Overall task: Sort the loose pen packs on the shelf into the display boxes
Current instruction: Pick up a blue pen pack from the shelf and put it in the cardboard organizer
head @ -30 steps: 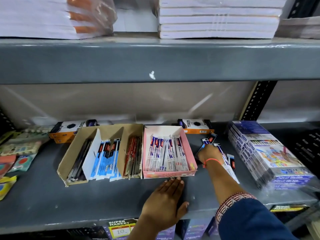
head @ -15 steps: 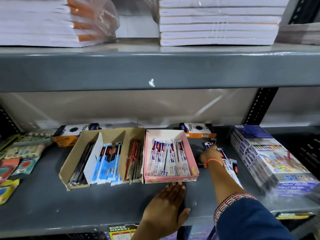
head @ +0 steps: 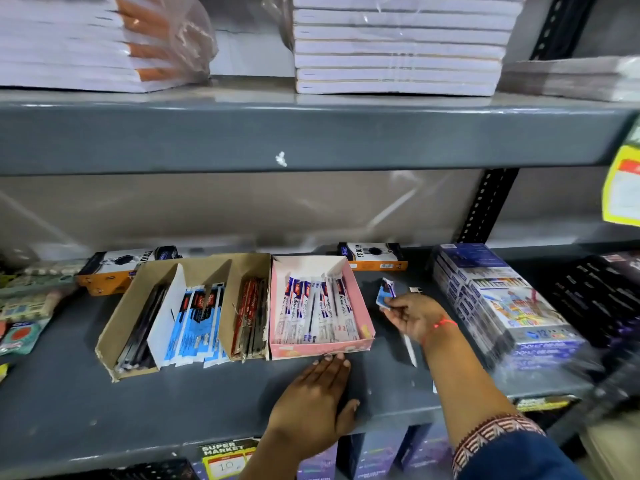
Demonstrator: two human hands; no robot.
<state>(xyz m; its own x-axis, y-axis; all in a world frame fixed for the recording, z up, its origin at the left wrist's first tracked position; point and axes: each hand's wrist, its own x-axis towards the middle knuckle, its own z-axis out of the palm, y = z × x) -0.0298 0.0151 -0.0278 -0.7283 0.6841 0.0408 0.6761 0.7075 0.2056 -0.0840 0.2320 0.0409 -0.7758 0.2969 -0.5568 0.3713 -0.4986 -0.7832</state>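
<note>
My right hand grips a bunch of loose pen packs, lifted just off the grey shelf to the right of the pink display box. That box holds several white and blue pen packs. My left hand lies flat on the shelf, its fingertips touching the pink box's front wall. Left of it stands a brown cardboard display box with compartments of black, blue and red pen packs. A white pack end sticks out below my right wrist.
Two orange and white boxes lie behind the display boxes. A wrapped stack of colour-set boxes stands close to the right of my right hand. Small packets lie at the far left. Notebook stacks fill the shelf above.
My right hand has gathered the loose packs and lifted them off the shelf, turning them up. The spot beside the pink box is now bare. My left hand stayed put.
</note>
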